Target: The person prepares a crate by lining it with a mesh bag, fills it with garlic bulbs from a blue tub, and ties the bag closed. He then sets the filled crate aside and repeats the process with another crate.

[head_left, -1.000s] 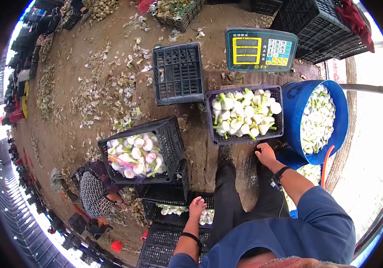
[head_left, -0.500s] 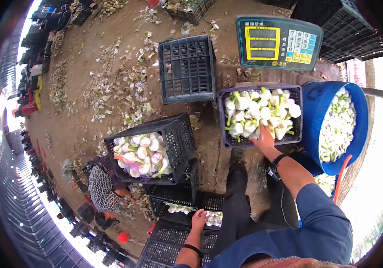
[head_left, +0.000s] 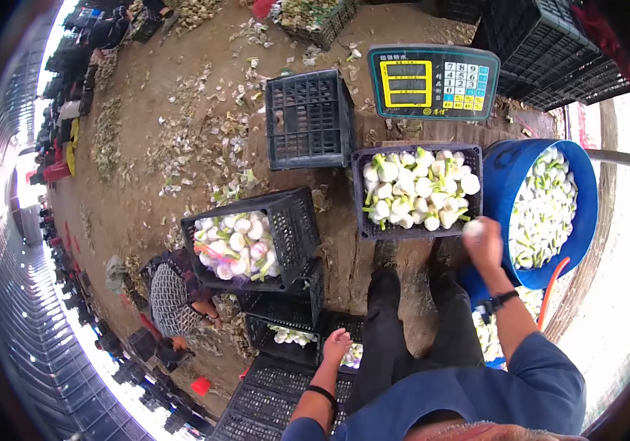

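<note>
My right hand (head_left: 484, 248) is closed around a white garlic bulb (head_left: 474, 228), between the near right corner of a dark plastic crate (head_left: 414, 234) and the blue barrel (head_left: 591, 220). Trimmed garlic bulbs (head_left: 419, 189) with short green stems fill that crate. Many more garlic bulbs (head_left: 542, 213) lie inside the barrel. My left hand (head_left: 337, 347) hangs low beside my leg, above crates with some garlic in them. Its fingers are loosely bent and apart, and nothing shows in them.
A scale display (head_left: 436, 82) stands behind the garlic crate. Left of it is a black crate (head_left: 307, 121). A stacked crate of garlic (head_left: 296, 235) stands nearer. Another person (head_left: 175, 305) crouches at the left. Garlic scraps (head_left: 204, 132) litter the floor.
My right hand has left the garlic in the crate and moved right towards the barrel with a bulb in it. My left hand has risen slightly and shifted right.
</note>
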Motion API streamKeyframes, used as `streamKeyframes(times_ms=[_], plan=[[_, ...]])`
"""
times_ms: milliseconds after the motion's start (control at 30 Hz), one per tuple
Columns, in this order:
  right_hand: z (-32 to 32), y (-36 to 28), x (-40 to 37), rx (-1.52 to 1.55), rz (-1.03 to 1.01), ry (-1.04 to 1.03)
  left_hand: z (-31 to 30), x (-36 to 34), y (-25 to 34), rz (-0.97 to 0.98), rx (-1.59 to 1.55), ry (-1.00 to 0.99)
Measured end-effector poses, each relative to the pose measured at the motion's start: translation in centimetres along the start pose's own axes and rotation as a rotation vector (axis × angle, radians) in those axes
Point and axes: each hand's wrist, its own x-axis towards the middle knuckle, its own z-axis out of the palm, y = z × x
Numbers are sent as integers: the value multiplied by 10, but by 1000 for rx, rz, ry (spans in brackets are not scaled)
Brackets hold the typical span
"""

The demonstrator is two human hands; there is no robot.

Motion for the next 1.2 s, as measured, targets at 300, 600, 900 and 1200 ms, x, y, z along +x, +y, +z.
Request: streamKeyframes(times_ms=[300,600,900,1200], plan=[[-133,151,-4,-373,238,-119,36,-30,34,93,93,-21],[-142,179,-86,300,644,-539,43,-74,17,142,48,58],[-177,224,-99,231,688,-613,58,-125,-37,104,-73,78],[-128,162,-29,195,366,-628,47,-158,-123,-37,-178,125]])
